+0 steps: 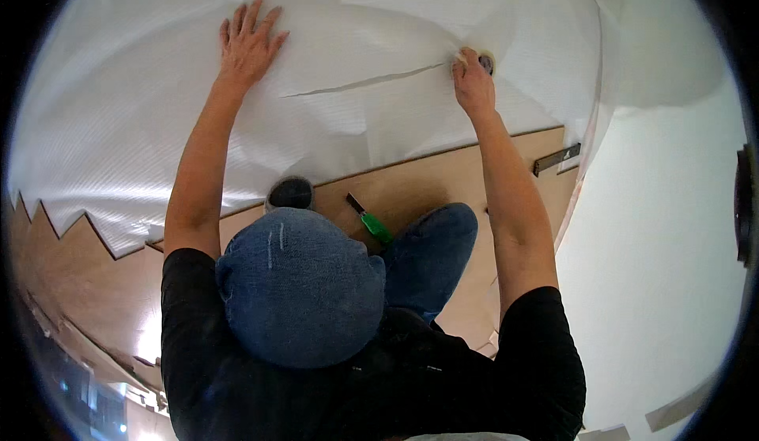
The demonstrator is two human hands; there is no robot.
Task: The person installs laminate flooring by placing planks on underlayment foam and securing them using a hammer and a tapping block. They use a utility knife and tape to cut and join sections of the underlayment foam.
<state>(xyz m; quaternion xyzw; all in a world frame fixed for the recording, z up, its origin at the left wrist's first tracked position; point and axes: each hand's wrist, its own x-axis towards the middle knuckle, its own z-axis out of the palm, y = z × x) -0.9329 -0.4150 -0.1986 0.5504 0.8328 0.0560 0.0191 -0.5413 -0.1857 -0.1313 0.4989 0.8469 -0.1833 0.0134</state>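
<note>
White foam underlay sheet (379, 14) spreads over the floor, with a long narrow slit (356, 85) running across it between my hands. My left hand (249, 52) lies flat on the sheet beyond the slit's left end, fingers spread. At the slit's right end, my right hand (473, 83) is closed on a tape roll (487, 64), whose dark core and pale rim show beside the fingers. The fingertips touch or nearly touch the sheet; any loose strip of tape is hard to make out. A green-handled utility knife (375, 226) rests on the wooden boards near my knees.
Tan floor planks (411, 176) meet the sheet, with a stepped edge (87, 227) at left. A dark metal bar (556, 158) lies on the planks near the white wall (664, 243) at right. My shoe (291, 193) is by the sheet's edge.
</note>
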